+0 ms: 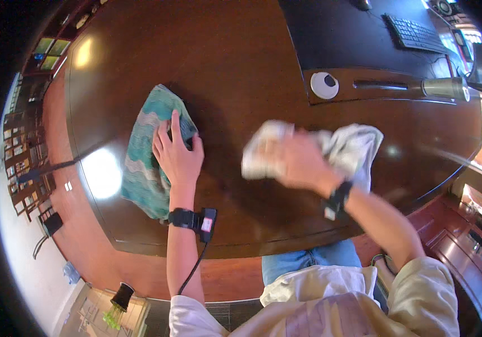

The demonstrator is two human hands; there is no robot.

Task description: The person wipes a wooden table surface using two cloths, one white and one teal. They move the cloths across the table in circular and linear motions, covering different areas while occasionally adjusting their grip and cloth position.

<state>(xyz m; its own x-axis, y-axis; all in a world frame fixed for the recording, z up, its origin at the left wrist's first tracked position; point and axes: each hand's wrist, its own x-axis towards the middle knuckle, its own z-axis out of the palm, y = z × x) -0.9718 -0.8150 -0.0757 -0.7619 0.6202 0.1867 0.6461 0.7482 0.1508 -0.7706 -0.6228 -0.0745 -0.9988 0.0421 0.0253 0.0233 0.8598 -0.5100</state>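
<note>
My left hand (178, 154) lies on a teal and grey wavy-striped cloth (146, 160), its fingers spread and thumb apart. A dark patch shows between those fingers; I cannot tell what it is. To the right, my right hand (303, 163) is smeared by motion and presses a bunched white cloth (269, 140) onto the brown wooden table (224, 213). Loose folds of this cloth trail out to the right, past the hand. Its fingertips blend into the blurred fabric.
A white round object (321, 90) with a dark spot, a dark slim bar (381, 85) and a grey cylinder (440, 88) stand along the far right. Behind them, a keyboard (415, 33) sits on a black desk mat (336, 39). A cable (193, 267) runs from my left wristband.
</note>
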